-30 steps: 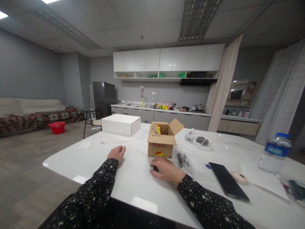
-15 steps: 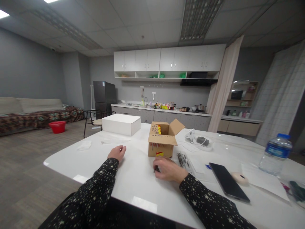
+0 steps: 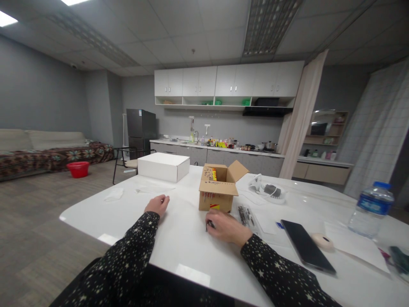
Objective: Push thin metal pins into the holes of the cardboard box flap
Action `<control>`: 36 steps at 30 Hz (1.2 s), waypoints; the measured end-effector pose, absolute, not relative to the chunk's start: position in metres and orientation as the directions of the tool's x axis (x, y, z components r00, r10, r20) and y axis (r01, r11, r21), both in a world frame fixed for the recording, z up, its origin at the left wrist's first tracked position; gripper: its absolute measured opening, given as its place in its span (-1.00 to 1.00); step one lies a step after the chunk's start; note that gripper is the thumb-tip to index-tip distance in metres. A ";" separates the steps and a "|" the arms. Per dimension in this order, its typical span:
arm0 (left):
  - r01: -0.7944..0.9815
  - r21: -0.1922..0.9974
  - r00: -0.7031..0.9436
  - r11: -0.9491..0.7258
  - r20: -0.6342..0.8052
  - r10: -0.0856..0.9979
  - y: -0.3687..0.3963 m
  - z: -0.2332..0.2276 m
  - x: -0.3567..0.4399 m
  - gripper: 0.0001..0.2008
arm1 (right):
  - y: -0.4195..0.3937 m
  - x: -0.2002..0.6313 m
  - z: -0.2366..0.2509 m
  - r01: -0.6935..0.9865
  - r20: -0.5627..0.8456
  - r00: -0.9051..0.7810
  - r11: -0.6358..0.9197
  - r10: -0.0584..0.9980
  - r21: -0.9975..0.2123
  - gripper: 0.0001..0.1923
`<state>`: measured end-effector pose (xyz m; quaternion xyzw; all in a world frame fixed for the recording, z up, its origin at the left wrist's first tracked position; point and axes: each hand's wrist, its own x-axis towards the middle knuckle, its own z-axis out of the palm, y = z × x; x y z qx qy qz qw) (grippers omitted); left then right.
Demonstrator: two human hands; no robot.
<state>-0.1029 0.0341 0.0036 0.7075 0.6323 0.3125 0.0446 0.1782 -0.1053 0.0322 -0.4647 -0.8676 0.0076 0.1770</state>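
A right hand (image 3: 226,227) closes its fingers on a small dark object (image 3: 209,224) on the white table (image 3: 179,238), just in front of an open cardboard box (image 3: 219,190) showing red and yellow contents. The left hand (image 3: 157,204), loosely curled and holding nothing, rests left of the box. A closed white box (image 3: 163,166) sits behind and left of it; a water bottle (image 3: 370,210) stands far right.

Dark item (image 3: 209,224) (mostly under fingers (image 3: 213,223))

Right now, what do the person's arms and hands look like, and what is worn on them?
Both arms are covered to the wrist by long dark sleeves sprinkled with small pale stars. The left hand and right hand are bare: no gloves, and no rings or watch that show.
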 end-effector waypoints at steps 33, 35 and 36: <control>0.868 0.454 -0.002 -0.202 0.409 0.912 0.033 0.004 -0.103 -0.63 | -0.093 0.163 0.019 0.736 0.356 -0.667 0.653 0.654 0.178 -0.84; 0.869 0.454 -0.005 -0.197 0.406 0.914 0.031 0.005 -0.102 -0.63 | -0.092 0.160 0.018 0.722 0.354 -0.685 0.658 0.636 0.214 -0.84; 0.869 0.455 -0.003 -0.198 0.404 0.915 0.031 0.005 -0.102 -0.64 | -0.092 0.158 0.018 0.716 0.354 -0.692 0.660 0.629 0.227 -0.85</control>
